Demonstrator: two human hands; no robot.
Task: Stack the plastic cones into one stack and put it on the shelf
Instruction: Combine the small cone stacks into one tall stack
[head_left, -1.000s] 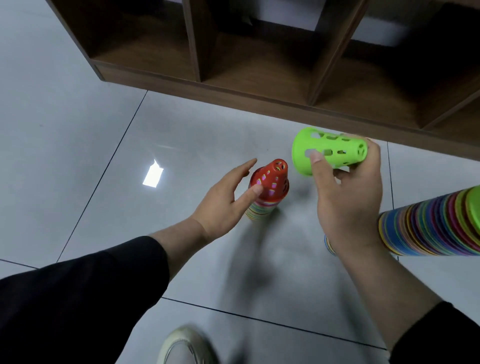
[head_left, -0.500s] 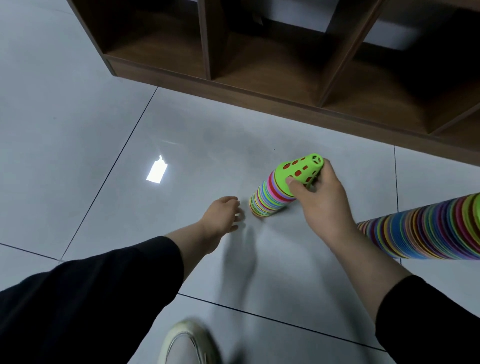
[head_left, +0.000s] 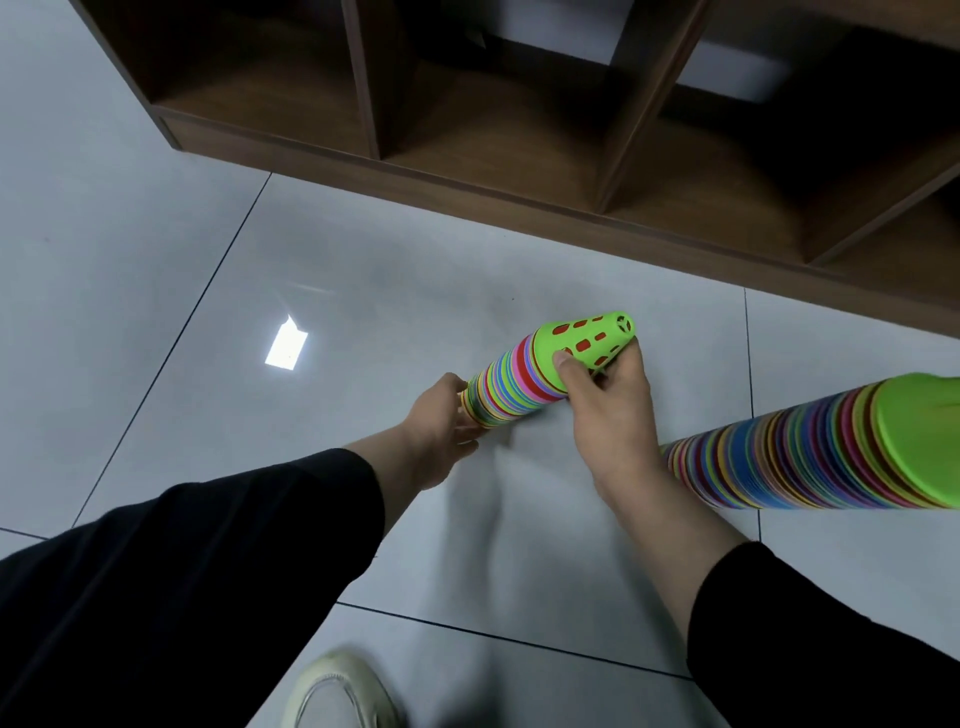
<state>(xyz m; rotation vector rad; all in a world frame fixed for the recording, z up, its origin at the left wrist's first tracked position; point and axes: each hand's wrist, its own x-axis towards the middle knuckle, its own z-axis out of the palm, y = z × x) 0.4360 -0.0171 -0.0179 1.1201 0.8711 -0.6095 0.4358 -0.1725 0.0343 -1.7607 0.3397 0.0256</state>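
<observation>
The gray floor (head_left: 156, 260) lies open to the left of the short stack of cones (head_left: 511, 387). To the right, the long stack of cones (head_left: 810, 457) crosses the floor behind the right hand (head_left: 613, 410). The shelf (head_left: 467, 176) closes off the far side, its upright dividers separating open compartments. A shoe (head_left: 337, 691) sits near.

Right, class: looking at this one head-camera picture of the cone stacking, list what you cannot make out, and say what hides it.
- Long stack: its far end is cut off by the right edge.
- Short stack: its base is hidden by the left hand.
- Right hand: the fingers behind the green cone are hidden by the cone.
- Shelf: its upper part is cut off by the top edge.
- Shoe: blurred, cut by the bottom edge.
</observation>
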